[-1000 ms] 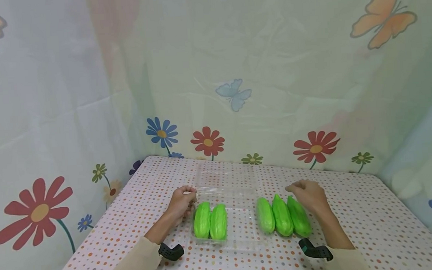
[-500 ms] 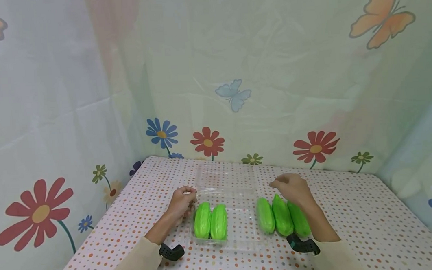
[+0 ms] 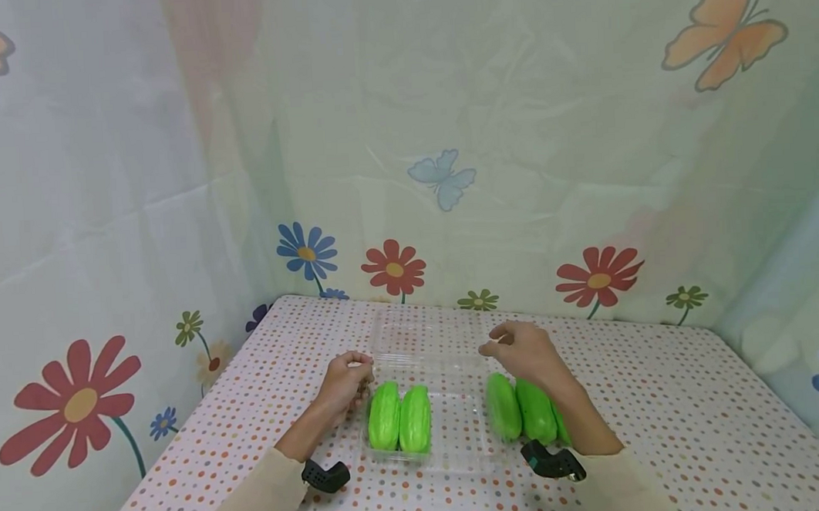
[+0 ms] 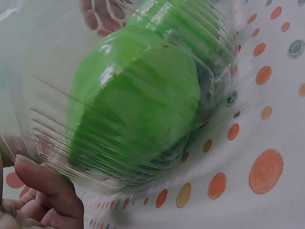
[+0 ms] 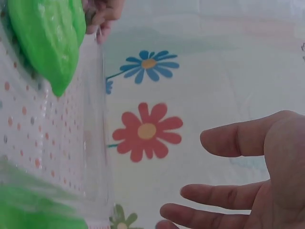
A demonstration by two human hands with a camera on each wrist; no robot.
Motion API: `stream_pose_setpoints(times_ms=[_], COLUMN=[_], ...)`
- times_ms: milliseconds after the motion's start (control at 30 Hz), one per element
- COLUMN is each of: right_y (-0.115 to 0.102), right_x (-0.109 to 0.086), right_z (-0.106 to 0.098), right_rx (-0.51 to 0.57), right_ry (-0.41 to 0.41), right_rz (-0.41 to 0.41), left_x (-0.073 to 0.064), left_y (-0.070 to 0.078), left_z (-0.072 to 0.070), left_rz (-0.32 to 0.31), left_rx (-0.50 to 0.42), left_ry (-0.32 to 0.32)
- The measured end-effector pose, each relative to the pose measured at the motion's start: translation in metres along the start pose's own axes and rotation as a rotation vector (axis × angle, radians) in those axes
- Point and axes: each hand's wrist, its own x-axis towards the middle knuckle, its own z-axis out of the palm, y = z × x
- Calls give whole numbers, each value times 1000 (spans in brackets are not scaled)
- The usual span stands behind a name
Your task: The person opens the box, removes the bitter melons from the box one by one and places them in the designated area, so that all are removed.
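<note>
An unlidded-looking clear plastic clamshell box [image 3: 456, 430] stands on the table, its lid [image 3: 427, 333] folded back toward the wall. Two bright green, ridged, gourd-like vegetables [image 3: 414, 420] lie side by side in its left half. My left hand [image 3: 345, 382] pinches the box's rim at the back left corner; the left wrist view has its thumb [image 4: 33, 174] right at the edge. Above the box's right back corner is my right hand [image 3: 526, 350], holding nothing, thumb and fingers [image 5: 214, 195] spread apart. More such green vegetables [image 3: 504, 409] lie right of the box, partly hidden by my right forearm.
The table [image 3: 667, 396] has a dotted cloth. Behind it and at the sides hang fabric walls [image 3: 347, 135] printed with flowers and butterflies, close to the lid at the back.
My right hand has moved left, from over the rightmost green vegetable to near the lid's right side, and its fingers have parted. The left hand, box and vegetables stay in place.
</note>
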Motion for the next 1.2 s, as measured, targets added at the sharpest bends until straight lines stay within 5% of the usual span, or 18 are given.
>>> stream_pose_setpoints(times_ms=[300,1200], right_y=[-26,-60], right_x=[-4,-4], right_z=[20,83], right_rx=[82,-65], right_ry=[-72,-263], right_rz=[-50,-109], left_x=[1,2], left_y=[2,1], left_z=[2,0], left_rz=[-8,-22], left_rx=[-8,-23], left_ry=[1,-50])
